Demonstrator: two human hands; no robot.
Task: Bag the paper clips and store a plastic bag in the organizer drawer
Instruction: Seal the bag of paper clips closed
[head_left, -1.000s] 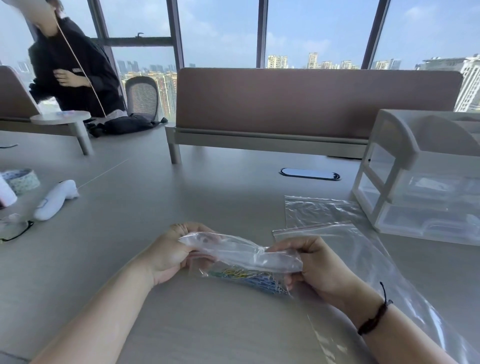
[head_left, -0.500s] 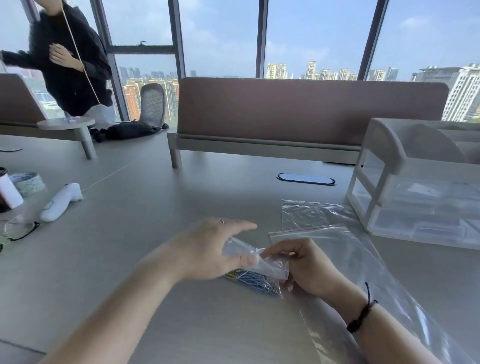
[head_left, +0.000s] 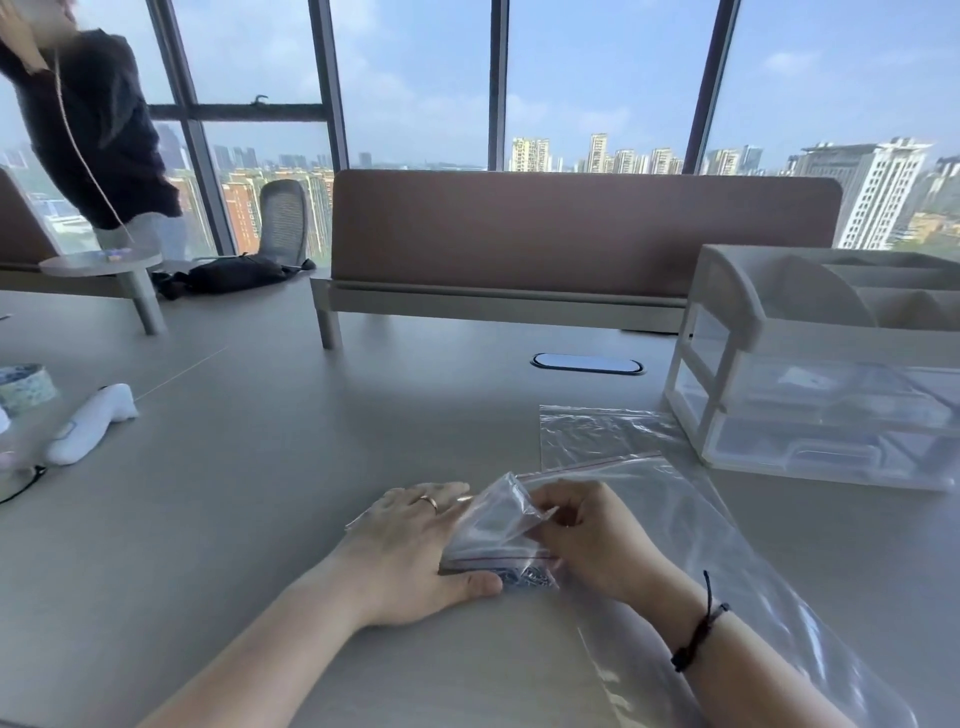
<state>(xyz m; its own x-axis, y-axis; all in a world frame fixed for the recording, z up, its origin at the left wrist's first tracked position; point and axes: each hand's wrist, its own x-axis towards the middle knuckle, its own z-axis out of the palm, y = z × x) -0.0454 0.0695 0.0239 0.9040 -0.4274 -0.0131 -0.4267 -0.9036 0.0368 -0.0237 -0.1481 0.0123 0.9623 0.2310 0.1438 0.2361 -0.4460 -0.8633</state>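
Note:
A small clear zip bag (head_left: 493, 530) holding coloured paper clips (head_left: 524, 576) lies on the table in front of me, folded over on itself. My left hand (head_left: 415, 551) presses flat on its left part, thumb at the lower edge. My right hand (head_left: 587, 540) pinches the bag's upper flap. A larger clear plastic bag (head_left: 727, 571) lies under my right wrist, and another (head_left: 597, 431) lies flat behind it. The white organizer (head_left: 727, 332) with clear drawers (head_left: 831, 447) stands at the right; its drawers look pushed in.
A white handheld device (head_left: 88, 423), a tape roll (head_left: 23, 387) and black-rimmed glasses (head_left: 26, 480) lie at the left edge. A brown desk divider (head_left: 571, 234) and a cable port (head_left: 587, 362) are behind. A person (head_left: 88, 130) stands far left by the window.
The bag has come down from mid-air onto the table. My left hand went from gripping its end to lying flat on it; my right hand folded the flap over.

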